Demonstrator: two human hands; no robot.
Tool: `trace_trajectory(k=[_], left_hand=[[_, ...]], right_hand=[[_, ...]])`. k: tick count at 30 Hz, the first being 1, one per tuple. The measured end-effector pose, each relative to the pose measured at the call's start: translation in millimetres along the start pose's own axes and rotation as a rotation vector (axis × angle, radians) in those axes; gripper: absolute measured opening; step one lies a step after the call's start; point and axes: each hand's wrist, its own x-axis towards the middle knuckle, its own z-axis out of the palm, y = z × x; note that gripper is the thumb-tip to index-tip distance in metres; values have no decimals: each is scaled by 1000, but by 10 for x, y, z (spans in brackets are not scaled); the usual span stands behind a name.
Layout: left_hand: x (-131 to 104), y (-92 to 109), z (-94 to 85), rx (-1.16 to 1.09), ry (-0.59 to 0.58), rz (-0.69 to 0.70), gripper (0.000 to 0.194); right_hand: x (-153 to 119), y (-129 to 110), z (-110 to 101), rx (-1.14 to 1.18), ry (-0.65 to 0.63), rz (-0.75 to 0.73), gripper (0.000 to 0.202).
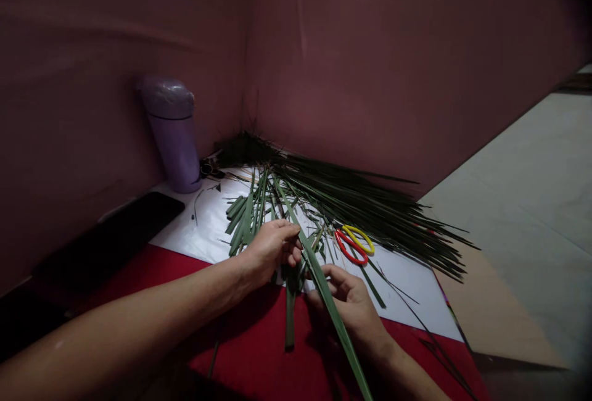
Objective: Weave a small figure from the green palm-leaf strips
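A long green leaf strip (326, 293) runs slantwise between my hands, its lower end reaching the bottom edge of the view. My left hand (272, 248) pinches it near the middle, thumb and forefinger together. Below, my right hand (345, 299) has its fingers curled round behind the same strip. A shorter, darker strip (290, 321) hangs down beneath my left hand over the red surface. Scissors with red and yellow handles (354, 243) lie just beyond my right hand, among leaf scraps. Cut leaf pieces (239, 219) are fanned out behind my left hand.
A large bundle of long dark leaves (370, 203) stretches rightward across the white sheet (407, 302). At the left stand a purple tumbler (176, 142) and a flat black object (124, 222). Pink walls (370, 68) meet behind. The red surface (259, 339) is nearest me.
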Motion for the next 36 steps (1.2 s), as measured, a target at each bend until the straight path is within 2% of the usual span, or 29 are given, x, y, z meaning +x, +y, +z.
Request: trace_trajectory(k=[14, 25, 36], left_hand=[[-2, -4, -1, 19, 12, -19, 15], [-43, 19, 29, 49, 15, -75, 16], [-1, -16, -4, 16, -16, -34, 15]], right_hand=[[-18, 24, -5, -172, 7, -58, 25], [-67, -98, 63, -497, -6, -170, 18], [-57, -37, 25, -421, -15, -139, 19]])
